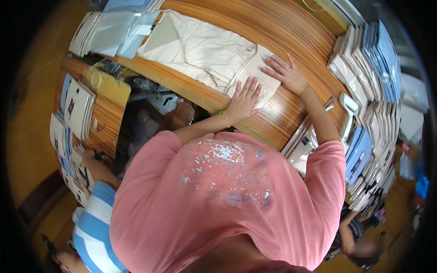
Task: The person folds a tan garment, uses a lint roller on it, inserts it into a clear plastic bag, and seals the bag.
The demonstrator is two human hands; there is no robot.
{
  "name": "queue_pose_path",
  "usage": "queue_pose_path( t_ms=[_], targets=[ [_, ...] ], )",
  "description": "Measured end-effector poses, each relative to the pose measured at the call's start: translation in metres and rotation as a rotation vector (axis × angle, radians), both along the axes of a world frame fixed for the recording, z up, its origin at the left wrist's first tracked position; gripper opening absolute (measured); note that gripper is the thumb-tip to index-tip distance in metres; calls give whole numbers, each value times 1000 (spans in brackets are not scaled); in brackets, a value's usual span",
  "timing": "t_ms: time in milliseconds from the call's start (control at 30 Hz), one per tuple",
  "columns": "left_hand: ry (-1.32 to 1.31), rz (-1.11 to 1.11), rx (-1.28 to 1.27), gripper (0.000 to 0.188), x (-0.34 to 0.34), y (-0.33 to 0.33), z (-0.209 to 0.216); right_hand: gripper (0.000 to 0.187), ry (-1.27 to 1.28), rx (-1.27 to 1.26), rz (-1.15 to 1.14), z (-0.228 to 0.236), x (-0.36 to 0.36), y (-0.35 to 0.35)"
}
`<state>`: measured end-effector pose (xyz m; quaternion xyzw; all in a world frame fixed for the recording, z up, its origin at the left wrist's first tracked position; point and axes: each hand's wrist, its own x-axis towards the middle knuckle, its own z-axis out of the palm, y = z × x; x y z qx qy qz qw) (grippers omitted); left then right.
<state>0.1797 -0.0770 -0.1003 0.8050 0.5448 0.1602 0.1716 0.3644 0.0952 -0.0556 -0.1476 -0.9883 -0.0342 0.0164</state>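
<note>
A length of cream cloth (205, 50), possibly a garment, lies across the wooden table (273, 22), wrinkled in its middle and folded over at its right end. My left hand (245, 100) rests flat on the near edge of this folded end, fingers stretched out. On the far right part of the same fold lies my right hand (289, 75), its fingers spread and pressing the cloth. Neither hand grips anything. A greyish-beige patch shows at the cloth's far left end.
Stacks of bagged folded garments (359, 68) stand at the right, beside a white handled tool (348, 107) and a small metal tool (331, 102). More clear packs (123, 34) lie far left. A co-worker in a blue-and-white sleeve (98, 214) handles garment stacks on a lower left table (107, 113).
</note>
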Motion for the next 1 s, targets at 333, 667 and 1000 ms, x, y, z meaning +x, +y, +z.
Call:
queue_pose_path(
  t_ms=[333, 667, 1000],
  targets=[
    [-1221, -3, -1267, 55, -102, -34, 27, 34, -493, -1033, -180, 86, -58, -35],
    [-1250, 588, -715, 42, -173, 98, 55, 56, 328, -1308, -651, 36, -87, 53],
    [-1042, 715, -288, 29, -191, 102, -7, 13, 738, -1064, -936, -35, -84, 59]
  ],
)
